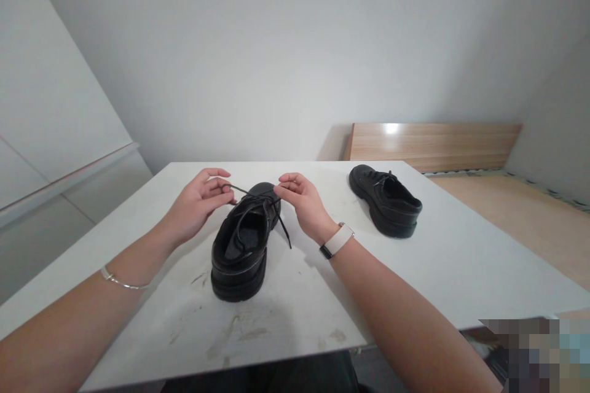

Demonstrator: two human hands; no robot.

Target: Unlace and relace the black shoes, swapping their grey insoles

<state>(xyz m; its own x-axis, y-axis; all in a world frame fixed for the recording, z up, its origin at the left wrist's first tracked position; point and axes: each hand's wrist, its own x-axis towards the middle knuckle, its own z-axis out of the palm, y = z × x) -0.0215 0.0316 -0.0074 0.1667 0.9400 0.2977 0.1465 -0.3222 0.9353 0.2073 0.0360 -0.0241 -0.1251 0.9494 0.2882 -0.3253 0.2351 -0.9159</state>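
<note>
Laces [259, 198] pinched one apiece by left hand [200, 201] and right hand [308, 204], over the near shoe [238, 273] upright on the counter [304, 301], and they look light, limp, maybe slick, best taken near the tips, while the shoe looks stiff-soled.

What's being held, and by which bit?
The left hand holds a thin black shoelace out beside the chunky black shoe, end or loop unclear; the right hand seems to pinch it close to the shoe.
</note>
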